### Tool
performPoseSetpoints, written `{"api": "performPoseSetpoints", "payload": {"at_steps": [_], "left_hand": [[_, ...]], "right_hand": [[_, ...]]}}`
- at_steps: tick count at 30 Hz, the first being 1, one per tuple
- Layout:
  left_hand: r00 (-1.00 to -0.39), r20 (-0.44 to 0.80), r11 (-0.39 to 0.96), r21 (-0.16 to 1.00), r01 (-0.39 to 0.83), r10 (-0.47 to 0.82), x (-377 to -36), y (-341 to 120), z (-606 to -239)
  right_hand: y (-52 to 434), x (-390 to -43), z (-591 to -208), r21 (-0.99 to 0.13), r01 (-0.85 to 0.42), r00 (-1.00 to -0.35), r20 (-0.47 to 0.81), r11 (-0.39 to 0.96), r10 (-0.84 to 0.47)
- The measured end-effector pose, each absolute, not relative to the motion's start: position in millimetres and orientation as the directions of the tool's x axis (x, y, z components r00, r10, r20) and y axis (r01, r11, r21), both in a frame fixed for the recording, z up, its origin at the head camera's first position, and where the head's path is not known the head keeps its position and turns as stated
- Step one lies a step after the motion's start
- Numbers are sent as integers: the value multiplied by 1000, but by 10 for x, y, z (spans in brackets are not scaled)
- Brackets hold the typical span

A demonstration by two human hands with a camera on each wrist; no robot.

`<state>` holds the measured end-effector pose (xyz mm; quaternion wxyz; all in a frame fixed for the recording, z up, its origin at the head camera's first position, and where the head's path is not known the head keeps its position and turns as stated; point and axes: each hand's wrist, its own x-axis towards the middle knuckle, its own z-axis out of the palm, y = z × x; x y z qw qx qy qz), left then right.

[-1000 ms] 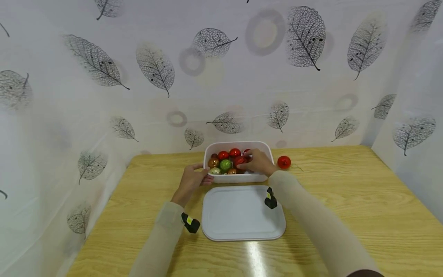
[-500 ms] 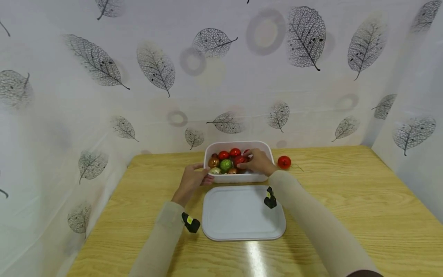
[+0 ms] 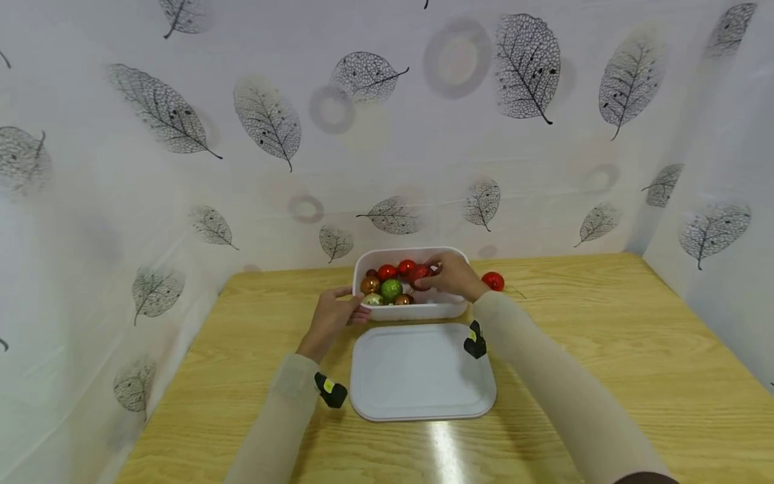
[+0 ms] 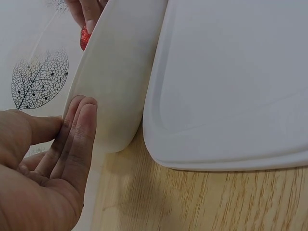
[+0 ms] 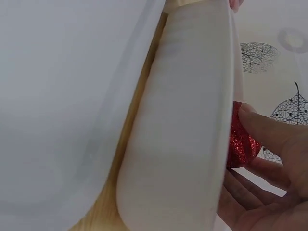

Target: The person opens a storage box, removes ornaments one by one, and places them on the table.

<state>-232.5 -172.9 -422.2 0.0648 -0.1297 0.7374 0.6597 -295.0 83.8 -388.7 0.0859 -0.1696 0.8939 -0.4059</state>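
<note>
- The white plastic tub (image 3: 417, 310) stands on the wooden table (image 3: 605, 349) near the leaf-patterned backdrop (image 3: 387, 134), and holds a heap of Christmas baubles in red, green, gold and brown.
- The right hand (image 3: 452, 277) is over the tub's right half, fingers curled round a red glitter bauble (image 3: 418, 272) held just above the heap; the right wrist view shows the thumb and fingers pinching that bauble (image 5: 240, 139) beyond the tub's wall.
- The left hand (image 3: 334, 314) rests against the tub's left end, fingers straight and together, flat on the wall, as the left wrist view shows (image 4: 72, 139); it grips nothing.
- A green bauble (image 3: 391, 289) lies in the tub's middle, among the others.
- A lone red bauble (image 3: 492, 281) sits on the table just right of the tub, apart from it.
- The white lid (image 3: 421, 372) lies flat on the table directly in front of the tub, its far edge just beside the tub's near wall.
</note>
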Motion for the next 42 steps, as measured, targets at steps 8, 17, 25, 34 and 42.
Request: {"api": "performPoseSetpoints", "payload": {"at_steps": [8,17,25,34,42], "left_hand": [[-957,-268,98,955,-279,-109,-2337,-1741,-4228],[-958,-268,99,956,-278,-103,-2327,-1757,-4229],[-956,-275,106,953,-285,-105,-2320,-1771,-4235],[-954,-277,95,953,-288,-114,-2341,-1762,-4246],[-960,-263,88,958,-271,-99,-2347,-1743,-4252]], "right_hand": [[939,-2963,-3750,-761,-200,-932,-47,617,-360],[1107,-2935,-3583,-767,-195,-941,-29,611,-337],[1363,-2970,-3566,-781,-135,-955,-61,609,-289],[1708,-2964,-3509,-805,-101,-964,-65,584,-257],[2103,-2918,-3506,-823,-86,-969,-61,562,-238]]}}
